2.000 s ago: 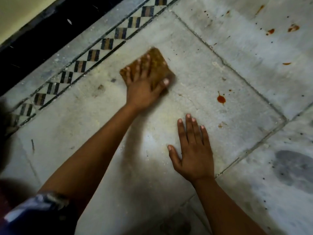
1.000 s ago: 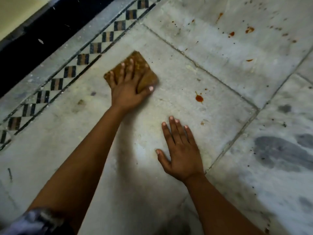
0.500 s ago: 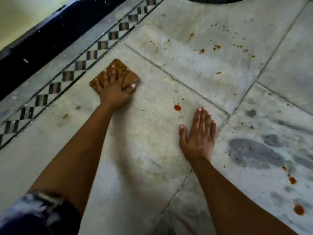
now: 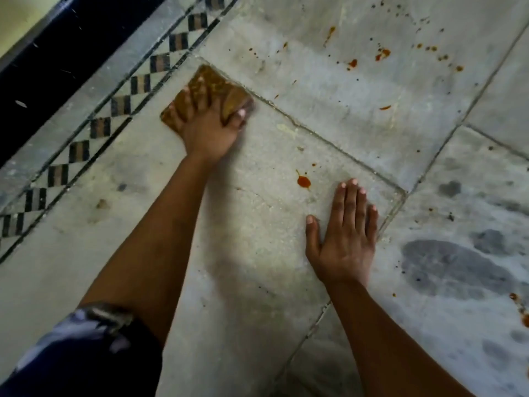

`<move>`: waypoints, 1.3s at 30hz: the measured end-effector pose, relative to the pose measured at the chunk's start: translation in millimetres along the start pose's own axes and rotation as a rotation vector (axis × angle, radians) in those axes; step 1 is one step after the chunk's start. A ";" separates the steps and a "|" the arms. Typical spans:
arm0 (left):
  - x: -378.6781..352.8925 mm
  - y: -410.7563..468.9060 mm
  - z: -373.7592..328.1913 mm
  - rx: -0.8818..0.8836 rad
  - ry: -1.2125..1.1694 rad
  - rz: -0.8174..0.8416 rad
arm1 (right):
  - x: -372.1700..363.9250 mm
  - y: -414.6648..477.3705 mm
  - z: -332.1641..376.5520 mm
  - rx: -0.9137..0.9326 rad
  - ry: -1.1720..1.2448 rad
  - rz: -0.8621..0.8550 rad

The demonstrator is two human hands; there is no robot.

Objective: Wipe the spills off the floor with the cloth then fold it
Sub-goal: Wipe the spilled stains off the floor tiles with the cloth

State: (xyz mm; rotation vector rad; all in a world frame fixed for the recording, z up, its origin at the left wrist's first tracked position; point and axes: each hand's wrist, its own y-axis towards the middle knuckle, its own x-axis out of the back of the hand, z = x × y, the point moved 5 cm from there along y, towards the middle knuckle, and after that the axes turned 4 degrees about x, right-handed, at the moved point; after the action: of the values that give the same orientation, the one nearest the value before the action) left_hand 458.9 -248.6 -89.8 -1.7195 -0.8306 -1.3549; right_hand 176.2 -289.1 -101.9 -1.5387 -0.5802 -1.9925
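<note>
A folded brown cloth (image 4: pixel 213 81) lies flat on the pale marble floor (image 4: pixel 257 253) near the far corner of one slab. My left hand (image 4: pixel 207 127) presses down on it, fingers spread over the cloth and thumb along its right edge. My right hand (image 4: pixel 345 236) rests flat on the floor, palm down, holding nothing. A red-orange spill drop (image 4: pixel 303 181) sits just left of my right fingertips. More orange splatters (image 4: pixel 382 54) dot the slab beyond the joint, and another splatter (image 4: pixel 522 310) shows at the right edge.
A checkered tile border (image 4: pixel 114 107) runs diagonally along the left, with a dark skirting (image 4: pixel 57 53) and wall behind it. Grey dark patches (image 4: pixel 452 267) mark the slab on the right. Grout joints (image 4: pixel 429 164) cross the floor.
The view has shifted over the last two seconds, so more splatters appear at the far right. My right hand has moved rightward to just beside the red drop. My left hand stays pressed on the cloth.
</note>
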 end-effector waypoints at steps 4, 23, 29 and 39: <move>-14.2 -54.5 -19.1 -0.421 0.080 -0.003 | 0.6 0.2 -0.8 -0.004 -0.009 0.009; -5.2 -62.1 34.5 -0.155 0.071 -0.092 | -1.3 -0.8 -2.8 -0.011 0.006 0.004; 5.4 7.3 -1.6 0.178 -0.075 -0.062 | -1.5 -1.9 -2.1 -0.008 0.005 -0.009; -13.3 -109.0 -13.0 -0.238 0.084 0.024 | 0.0 -4.2 -1.4 0.023 0.009 0.041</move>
State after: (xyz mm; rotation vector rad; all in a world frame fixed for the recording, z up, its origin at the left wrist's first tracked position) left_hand 356.5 -207.7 -81.7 -1.8317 -0.6193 -1.5490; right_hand 172.4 -286.8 -102.3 -1.5158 -0.5610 -1.9544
